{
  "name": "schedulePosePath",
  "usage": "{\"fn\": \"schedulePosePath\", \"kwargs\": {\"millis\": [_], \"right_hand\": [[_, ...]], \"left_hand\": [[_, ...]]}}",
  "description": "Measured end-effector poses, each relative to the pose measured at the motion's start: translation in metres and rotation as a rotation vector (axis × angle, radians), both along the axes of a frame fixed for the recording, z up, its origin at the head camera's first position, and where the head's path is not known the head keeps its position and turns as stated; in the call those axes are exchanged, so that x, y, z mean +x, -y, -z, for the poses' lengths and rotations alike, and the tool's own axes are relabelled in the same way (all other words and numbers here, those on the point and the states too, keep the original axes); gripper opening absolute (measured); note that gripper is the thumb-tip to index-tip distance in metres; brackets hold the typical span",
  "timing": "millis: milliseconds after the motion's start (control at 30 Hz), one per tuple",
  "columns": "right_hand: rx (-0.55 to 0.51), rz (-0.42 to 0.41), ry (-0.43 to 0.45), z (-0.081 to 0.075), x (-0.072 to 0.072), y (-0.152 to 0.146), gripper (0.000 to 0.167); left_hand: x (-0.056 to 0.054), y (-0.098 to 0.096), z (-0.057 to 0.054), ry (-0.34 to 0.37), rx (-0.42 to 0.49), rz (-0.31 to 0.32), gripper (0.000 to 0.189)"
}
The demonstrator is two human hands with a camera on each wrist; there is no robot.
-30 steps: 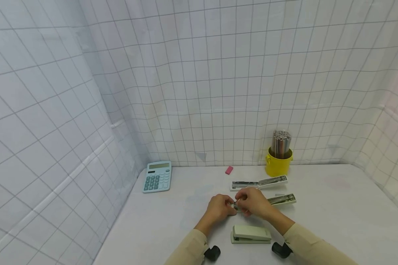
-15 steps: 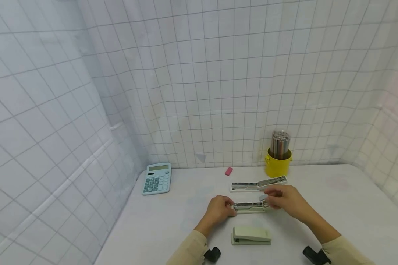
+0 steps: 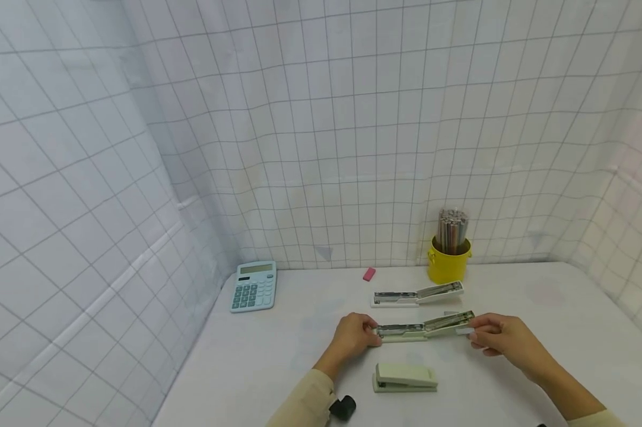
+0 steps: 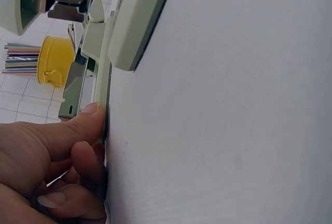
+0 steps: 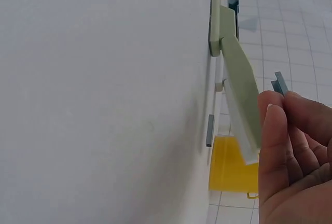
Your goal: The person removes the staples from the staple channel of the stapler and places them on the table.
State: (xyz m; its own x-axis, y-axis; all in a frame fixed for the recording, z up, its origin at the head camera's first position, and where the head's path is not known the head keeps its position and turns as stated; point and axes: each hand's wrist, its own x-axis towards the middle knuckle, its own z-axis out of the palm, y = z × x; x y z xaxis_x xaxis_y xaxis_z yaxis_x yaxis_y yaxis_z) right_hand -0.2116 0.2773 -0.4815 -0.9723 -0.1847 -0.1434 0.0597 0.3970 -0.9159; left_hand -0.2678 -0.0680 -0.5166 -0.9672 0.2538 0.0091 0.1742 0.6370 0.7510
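An opened pale green stapler (image 3: 425,335) lies on the white table, its top folded back to the right. At its left end my left hand (image 3: 352,335) pinches the base between thumb and fingers, as the left wrist view shows closer. My right hand (image 3: 508,344) is beside the raised top's right end and pinches a short strip of staples (image 5: 280,83). A second staple strip (image 5: 209,130) rests on the table behind that stapler. Nearer to me sits a closed pale green stapler (image 3: 404,378). Farther back lies an opened white stapler (image 3: 417,295).
A yellow bucket (image 3: 446,270) full of pencils (image 3: 452,231) stands at the back right. Left of it lies a pink eraser (image 3: 369,274). A light blue calculator (image 3: 254,286) is at the table's left. Gridded white sheets hang around the table.
My right hand has moved right from the stapler's left end, past its hinge, to beyond its raised top, with a staple strip between its fingers. My left hand has stayed in place.
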Motion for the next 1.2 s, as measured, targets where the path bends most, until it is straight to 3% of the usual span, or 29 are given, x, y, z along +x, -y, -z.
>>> {"fn": "schedulePosePath", "kwargs": {"millis": [300, 567, 733, 967, 1200], "right_hand": [[0.025, -0.101, 0.065, 0.027, 0.000, -0.011, 0.035], [0.143, -0.066, 0.089, 0.029, -0.002, -0.008, 0.021], [0.189, -0.044, 0.098, 0.027, -0.002, -0.007, 0.021], [0.149, -0.103, 0.097, 0.025, -0.002, -0.006, 0.025], [0.068, -0.104, 0.092, 0.023, -0.002, -0.009, 0.035]], "left_hand": [[-0.001, -0.003, 0.002, -0.026, -0.006, 0.014, 0.023], [-0.002, -0.004, 0.001, -0.015, -0.016, 0.010, 0.023], [-0.002, -0.003, 0.000, -0.007, -0.013, 0.011, 0.024], [-0.001, 0.000, 0.000, 0.025, -0.024, -0.009, 0.024], [-0.001, 0.001, 0.001, 0.042, 0.003, -0.016, 0.024]]}}
